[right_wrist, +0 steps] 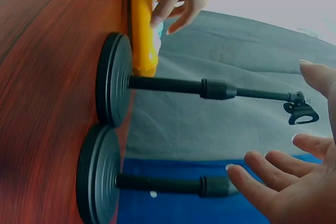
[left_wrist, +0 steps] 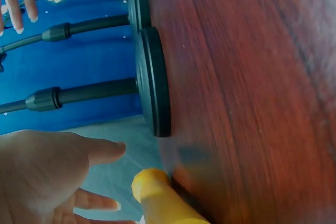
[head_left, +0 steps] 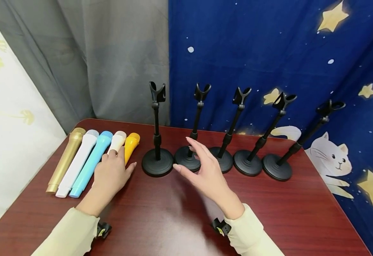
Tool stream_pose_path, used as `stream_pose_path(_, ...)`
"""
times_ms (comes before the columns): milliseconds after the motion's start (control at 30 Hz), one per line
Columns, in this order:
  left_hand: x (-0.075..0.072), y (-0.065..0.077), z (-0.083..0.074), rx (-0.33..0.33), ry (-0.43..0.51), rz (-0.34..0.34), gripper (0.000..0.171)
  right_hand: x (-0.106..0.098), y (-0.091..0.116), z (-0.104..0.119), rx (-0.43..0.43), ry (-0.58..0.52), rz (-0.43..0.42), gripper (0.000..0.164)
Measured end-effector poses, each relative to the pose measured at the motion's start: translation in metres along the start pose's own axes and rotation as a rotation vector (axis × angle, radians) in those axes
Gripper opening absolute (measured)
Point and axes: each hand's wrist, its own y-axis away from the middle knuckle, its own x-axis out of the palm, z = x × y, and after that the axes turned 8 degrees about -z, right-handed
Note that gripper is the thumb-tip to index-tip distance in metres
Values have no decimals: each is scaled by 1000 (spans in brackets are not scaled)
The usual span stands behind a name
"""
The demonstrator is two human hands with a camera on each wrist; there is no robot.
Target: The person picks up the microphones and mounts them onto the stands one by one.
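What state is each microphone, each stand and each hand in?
Gold microphone: lying down, unheld
White microphone: lying down, unheld
Light-blue microphone: lying down
Cream microphone: lying down, partly hidden
Yellow microphone: lying down, partly hidden
Five microphone stands: upright, clips holding nothing
Left hand: over the cream microphone, contact unclear
Right hand: fingers extended, holding nothing

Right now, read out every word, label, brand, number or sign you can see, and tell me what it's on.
No readable text anywhere.
Microphones: no lettering visible.
Black stands: none visible.
Blue curtain: only pictures, such as stars and a cat.
Black devices at the wrists: small yellowish marks, too small to make out.
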Motion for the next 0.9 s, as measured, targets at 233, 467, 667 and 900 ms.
stream_pose_path(233, 9, -6, -1, -16, -66, -13, 62, 23, -15, 1, 102, -52, -42, 67)
stream_pose_path(467, 20, -12, -1, -10, -137, 14, 65, 52, -30, 0, 163, -63, -87, 63)
stream_pose_path(667, 24, -15, -6, -20, -190, 54, 70, 80, -41, -7, 133, -61, -32, 65)
stream_pose_path(900, 26, -17, -8, -41, -220, 90, 73, 101, -50, -8, 195, -184, -34, 69)
